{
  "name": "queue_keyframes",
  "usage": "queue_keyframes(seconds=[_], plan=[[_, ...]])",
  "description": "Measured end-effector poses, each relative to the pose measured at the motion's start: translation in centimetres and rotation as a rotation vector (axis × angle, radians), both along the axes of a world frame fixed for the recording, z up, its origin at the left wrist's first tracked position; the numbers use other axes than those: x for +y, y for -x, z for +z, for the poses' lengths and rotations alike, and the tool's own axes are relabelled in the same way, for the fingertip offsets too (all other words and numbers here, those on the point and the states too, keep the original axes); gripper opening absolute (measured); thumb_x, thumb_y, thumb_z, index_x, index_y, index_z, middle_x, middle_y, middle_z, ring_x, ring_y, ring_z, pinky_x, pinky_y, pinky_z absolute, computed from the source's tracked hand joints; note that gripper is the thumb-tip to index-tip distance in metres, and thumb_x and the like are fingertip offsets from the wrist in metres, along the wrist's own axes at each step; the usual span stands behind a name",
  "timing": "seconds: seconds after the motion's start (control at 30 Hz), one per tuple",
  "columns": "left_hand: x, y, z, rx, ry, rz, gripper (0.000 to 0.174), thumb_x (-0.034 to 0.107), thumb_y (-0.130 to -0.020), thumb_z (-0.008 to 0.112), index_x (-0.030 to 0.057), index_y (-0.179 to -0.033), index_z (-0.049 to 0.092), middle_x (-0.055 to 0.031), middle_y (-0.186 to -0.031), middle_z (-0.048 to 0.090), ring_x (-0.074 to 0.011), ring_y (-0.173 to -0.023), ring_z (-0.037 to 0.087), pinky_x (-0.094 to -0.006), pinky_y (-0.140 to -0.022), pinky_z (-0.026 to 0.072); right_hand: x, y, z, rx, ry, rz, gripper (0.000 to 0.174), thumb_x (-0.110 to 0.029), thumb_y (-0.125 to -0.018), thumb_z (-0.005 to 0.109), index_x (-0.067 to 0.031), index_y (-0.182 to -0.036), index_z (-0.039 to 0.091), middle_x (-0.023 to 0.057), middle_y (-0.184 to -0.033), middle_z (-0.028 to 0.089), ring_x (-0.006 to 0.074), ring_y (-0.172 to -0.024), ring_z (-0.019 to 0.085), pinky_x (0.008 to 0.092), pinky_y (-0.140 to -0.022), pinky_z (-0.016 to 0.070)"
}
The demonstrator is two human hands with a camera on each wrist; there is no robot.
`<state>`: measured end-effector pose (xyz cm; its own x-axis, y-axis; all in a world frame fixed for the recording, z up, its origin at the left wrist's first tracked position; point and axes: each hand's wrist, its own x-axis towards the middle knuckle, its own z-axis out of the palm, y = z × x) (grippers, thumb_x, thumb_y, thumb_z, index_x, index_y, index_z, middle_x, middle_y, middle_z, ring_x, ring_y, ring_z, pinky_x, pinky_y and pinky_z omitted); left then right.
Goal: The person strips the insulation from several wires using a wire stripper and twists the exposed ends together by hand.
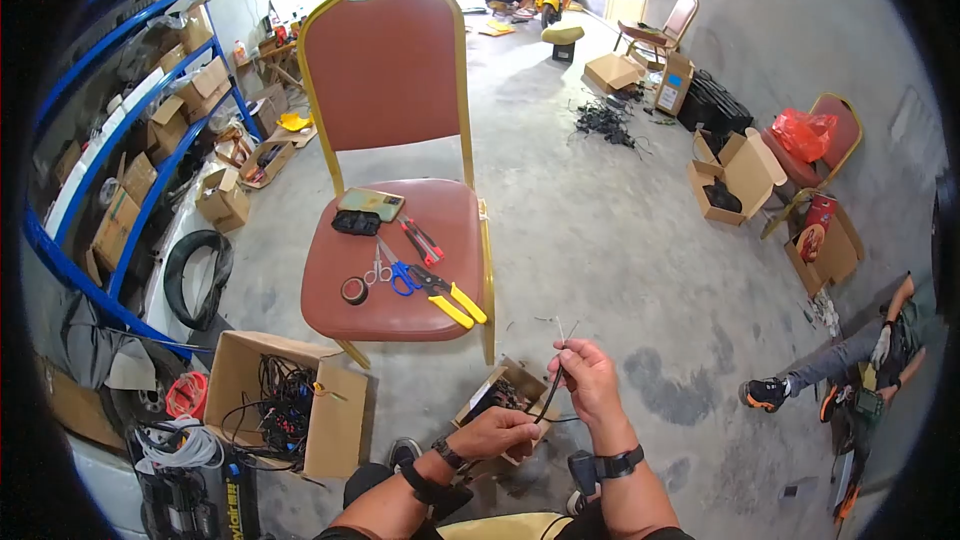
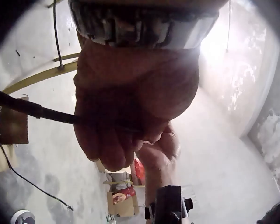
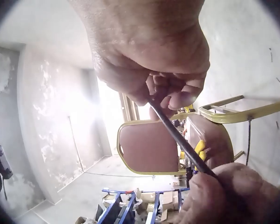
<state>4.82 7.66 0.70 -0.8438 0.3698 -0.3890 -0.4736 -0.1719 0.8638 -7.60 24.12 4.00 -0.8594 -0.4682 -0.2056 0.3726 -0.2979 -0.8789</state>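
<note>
A thin black cable (image 1: 552, 390) runs between both hands in front of the red chair (image 1: 395, 230). My left hand (image 1: 505, 432) grips the cable's lower part with curled fingers. My right hand (image 1: 585, 372) pinches its upper end, where bare pale strands (image 1: 563, 330) stick up. In the left wrist view the cable (image 2: 42, 112) enters the left fist (image 2: 126, 126) from the left. The right wrist view shows the cable (image 3: 179, 140) slanting from the right hand's fingers (image 3: 177, 95) down to the left hand (image 3: 228, 196).
On the chair seat lie yellow-handled pliers (image 1: 450, 300), blue scissors (image 1: 395, 272), red cutters (image 1: 422, 240), a tape roll (image 1: 353, 290) and a phone (image 1: 371, 203). Cardboard boxes of cables (image 1: 285, 405) stand below. Another person (image 1: 850, 360) sits at right. Blue shelving (image 1: 120, 140) lines the left.
</note>
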Motion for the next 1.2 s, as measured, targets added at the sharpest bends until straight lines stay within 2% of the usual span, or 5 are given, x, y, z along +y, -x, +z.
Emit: queue_keyframes(seconds=[0.3,0.63,0.77,0.97,1.2], plan=[[0.2,0.1,0.4,0.061,-0.128,0.266,0.023,0.021,-0.100,0.055,-0.0002,-0.098,0.064,-0.0065,-0.081,0.068,-0.0141,-0.068,0.064,-0.0277,-0.061,0.0530,-1.4,-2.1,-1.1,0.098,-0.049,0.227,0.015,-0.011,-0.092,0.065,-0.0019,-0.103,0.060,0.0084,-0.089,0.070,0.0141,-0.074,0.064,0.0281,-0.070,0.0521],[-0.6,0.8,0.1,0.059,-0.084,0.291,0.021,0.019,-0.100,0.055,-0.0001,-0.099,0.064,-0.0063,-0.079,0.067,-0.0126,-0.062,0.063,-0.0264,-0.055,0.0520,-1.4,-0.9,-1.9,0.076,-0.083,0.106,0.016,-0.015,-0.093,0.064,-0.0007,-0.101,0.064,0.0017,-0.079,0.065,0.0088,-0.070,0.059,0.0239,-0.066,0.0486],[-0.8,1.3,0.6,0.027,-0.137,0.419,0.020,0.019,-0.100,0.054,0.0007,-0.103,0.062,-0.0095,-0.077,0.067,-0.0160,-0.058,0.063,-0.0283,-0.054,0.0531,-1.5,-1.9,-2.7,0.082,-0.119,0.132,0.015,-0.014,-0.093,0.064,-0.0006,-0.100,0.065,0.0021,-0.079,0.065,0.0089,-0.069,0.059,0.0238,-0.065,0.0484],[-1.3,2.0,0.5,0.032,-0.165,0.429,0.021,0.019,-0.101,0.053,0.0012,-0.109,0.061,-0.0112,-0.070,0.066,-0.0161,-0.052,0.060,-0.0261,-0.048,0.0473,-2.1,-0.1,-1.8,-0.002,-0.018,0.093,0.015,-0.014,-0.094,0.063,-0.0012,-0.100,0.065,0.0076,-0.086,0.070,0.0102,-0.071,0.062,0.0235,-0.066,0.0492],[-1.7,3.1,0.7,0.003,-0.213,0.439,0.024,0.021,-0.101,0.052,0.0019,-0.113,0.061,-0.0118,-0.067,0.065,-0.0156,-0.049,0.057,-0.0254,-0.045,0.0449,-2.1,0.9,-1.8,-0.027,-0.024,0.055,0.015,-0.015,-0.094,0.062,-0.0016,-0.101,0.065,0.0071,-0.086,0.070,0.0101,-0.073,0.061,0.0249,-0.067,0.0498]])
